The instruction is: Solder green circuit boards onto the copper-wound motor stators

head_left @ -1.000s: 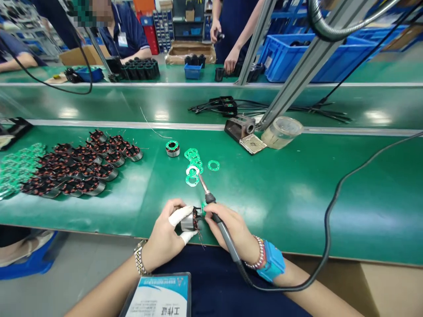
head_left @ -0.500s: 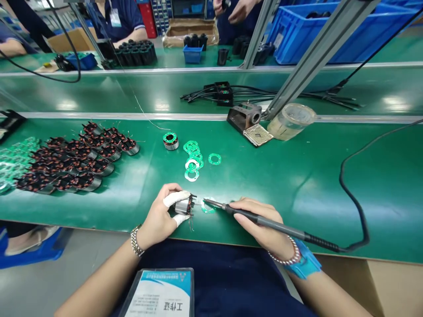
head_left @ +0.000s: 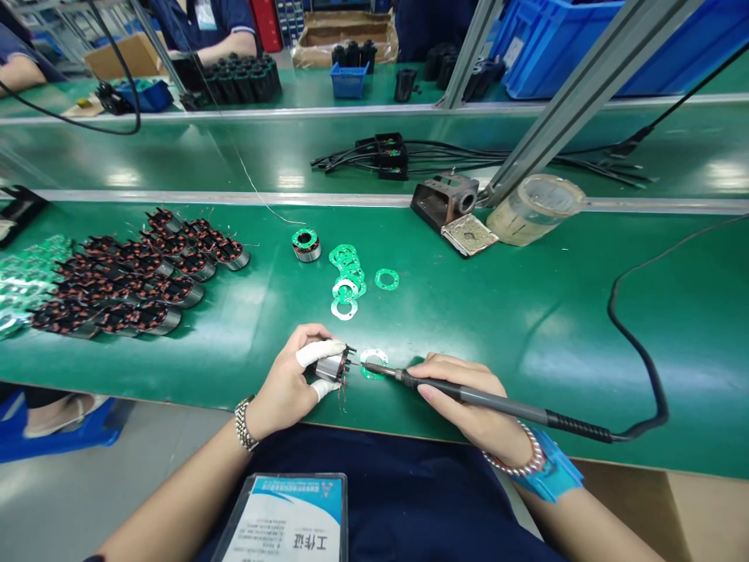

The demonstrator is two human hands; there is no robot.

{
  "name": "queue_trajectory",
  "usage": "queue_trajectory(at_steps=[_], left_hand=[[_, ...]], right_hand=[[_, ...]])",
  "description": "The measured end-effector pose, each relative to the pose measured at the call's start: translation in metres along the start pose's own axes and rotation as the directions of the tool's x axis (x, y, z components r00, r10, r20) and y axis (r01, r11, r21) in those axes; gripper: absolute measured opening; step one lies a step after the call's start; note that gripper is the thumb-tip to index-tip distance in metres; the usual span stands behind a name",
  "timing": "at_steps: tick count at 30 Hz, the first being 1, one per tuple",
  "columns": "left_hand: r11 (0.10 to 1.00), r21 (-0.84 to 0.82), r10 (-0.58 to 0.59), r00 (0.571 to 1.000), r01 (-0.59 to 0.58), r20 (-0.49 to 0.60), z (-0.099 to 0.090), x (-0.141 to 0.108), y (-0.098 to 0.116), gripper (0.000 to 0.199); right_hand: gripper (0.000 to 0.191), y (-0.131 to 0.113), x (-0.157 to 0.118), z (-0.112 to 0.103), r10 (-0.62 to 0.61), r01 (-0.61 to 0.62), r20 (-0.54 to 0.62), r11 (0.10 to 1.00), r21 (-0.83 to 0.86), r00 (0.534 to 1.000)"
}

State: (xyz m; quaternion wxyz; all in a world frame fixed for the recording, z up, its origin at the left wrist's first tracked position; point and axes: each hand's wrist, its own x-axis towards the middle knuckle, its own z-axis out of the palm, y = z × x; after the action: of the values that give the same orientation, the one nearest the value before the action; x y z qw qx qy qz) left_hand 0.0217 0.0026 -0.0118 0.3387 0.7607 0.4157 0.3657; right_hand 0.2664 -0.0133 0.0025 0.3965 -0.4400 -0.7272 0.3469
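Between the thumb and index finger, both in white finger covers, my left hand (head_left: 292,378) grips a motor stator (head_left: 331,367) lying on its side. Its pins and thin wires face right. My right hand (head_left: 465,394) is closed round a soldering iron (head_left: 480,399), whose tip points left, close to the stator's wires; whether they touch I cannot tell. Under the tip lies a green ring-shaped circuit board (head_left: 374,375). Farther back are a small pile of ring boards (head_left: 349,269), a single ring board (head_left: 387,279) and a stator topped with a green board (head_left: 306,245).
Many stators (head_left: 129,273) stand in rows at left, beside a heap of green boards (head_left: 32,273). An iron stand (head_left: 445,195) with a sponge (head_left: 470,233) and a plastic tub (head_left: 535,209) sit by the metal post. The iron's cord (head_left: 637,351) loops at right. A co-worker (head_left: 211,31) sits across.
The view has shifted slightly. Both hands keep their holds, with the stator turned a little and the iron's tip still close to its wires. Across the bench, a person's hands have left view.
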Motion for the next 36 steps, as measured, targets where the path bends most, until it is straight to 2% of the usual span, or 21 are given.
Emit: queue_trajectory(at_steps=[11,18,28,30,32,34,36], left_hand=[[1.000,0.027,-0.008,1.000,0.008,-0.005,0.001,0.000,0.001,0.040],[0.997,0.071,0.002,1.000,-0.001,-0.020,0.001,0.000,0.002,0.038],[0.996,0.091,0.003,1.000,-0.001,-0.016,0.001,-0.001,0.001,0.036],[0.995,0.096,-0.013,1.000,0.014,-0.014,0.001,-0.001,0.001,0.035],[0.994,0.103,-0.036,0.999,0.037,-0.016,0.002,-0.002,0.002,0.037],[0.994,0.099,-0.049,0.999,0.051,-0.019,0.002,-0.002,0.001,0.039],[0.994,0.090,-0.052,0.998,0.054,-0.019,0.003,-0.003,0.000,0.041]], right_hand=[[0.011,-0.002,0.000,0.000,0.012,-0.012,0.005,1.000,0.022,1.000],[0.012,0.001,-0.001,-0.001,-0.022,0.021,0.025,0.999,0.046,0.999],[0.009,0.002,-0.004,-0.003,-0.029,0.030,-0.096,1.000,0.005,0.995],[0.010,0.002,-0.003,-0.008,-0.018,0.009,-0.146,0.998,-0.060,0.989],[0.011,0.005,0.003,-0.020,-0.013,-0.029,-0.244,0.985,-0.168,0.970],[0.014,0.012,0.015,-0.041,-0.059,-0.067,-0.382,0.949,-0.309,0.922],[0.017,0.027,0.033,-0.068,-0.167,-0.103,-0.508,0.881,-0.461,0.845]])
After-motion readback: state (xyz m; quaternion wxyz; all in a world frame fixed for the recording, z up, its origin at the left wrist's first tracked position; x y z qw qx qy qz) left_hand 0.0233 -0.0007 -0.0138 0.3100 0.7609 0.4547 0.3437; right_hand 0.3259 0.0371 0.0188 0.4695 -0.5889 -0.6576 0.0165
